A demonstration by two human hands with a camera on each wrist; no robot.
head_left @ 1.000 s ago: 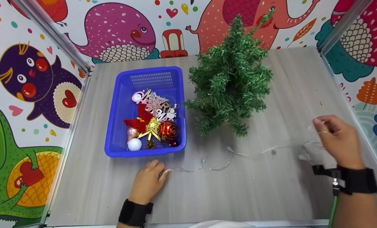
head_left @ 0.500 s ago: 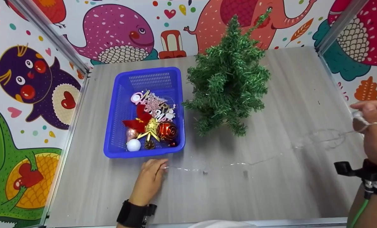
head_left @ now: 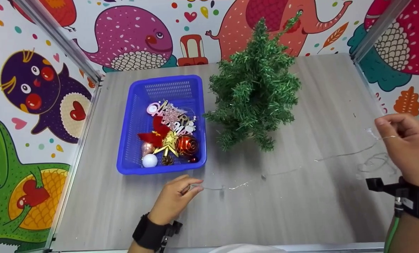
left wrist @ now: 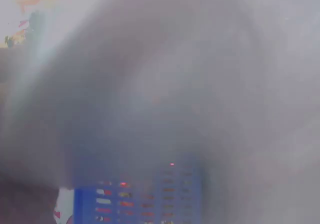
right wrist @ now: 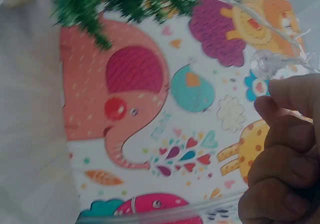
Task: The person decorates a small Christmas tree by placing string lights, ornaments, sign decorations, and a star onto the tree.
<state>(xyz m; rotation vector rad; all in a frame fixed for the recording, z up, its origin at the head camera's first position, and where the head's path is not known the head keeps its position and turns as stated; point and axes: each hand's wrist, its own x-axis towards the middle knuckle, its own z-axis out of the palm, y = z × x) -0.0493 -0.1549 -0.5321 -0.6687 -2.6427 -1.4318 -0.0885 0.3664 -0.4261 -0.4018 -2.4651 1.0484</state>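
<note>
A thin clear string of fairy lights [head_left: 346,154] stretches across the table in the head view, with small transparent bulbs along it. My left hand [head_left: 171,202] pinches one end between thumb and forefinger, just in front of the blue basket [head_left: 162,171]. At the right, my right hand [head_left: 408,147] grips the string between thumb and curled fingers, and a loose coil hangs beside it. The right wrist view shows a clear bulb [right wrist: 262,64] just above the fingertips. In the left wrist view almost everything is blurred, apart from the basket's slotted wall.
A small green artificial Christmas tree [head_left: 257,91] stands behind the string. Inside the basket lie a gold star [head_left: 169,140], a red bauble [head_left: 187,144], a white ball [head_left: 149,160], a red flower and Merry Christmas lettering. Printed panels border the table [head_left: 251,218] at back and sides.
My right hand moved out to the right, drawing the string along, then came slightly back. My left hand has shifted a little to the right and turned, still holding its end.
</note>
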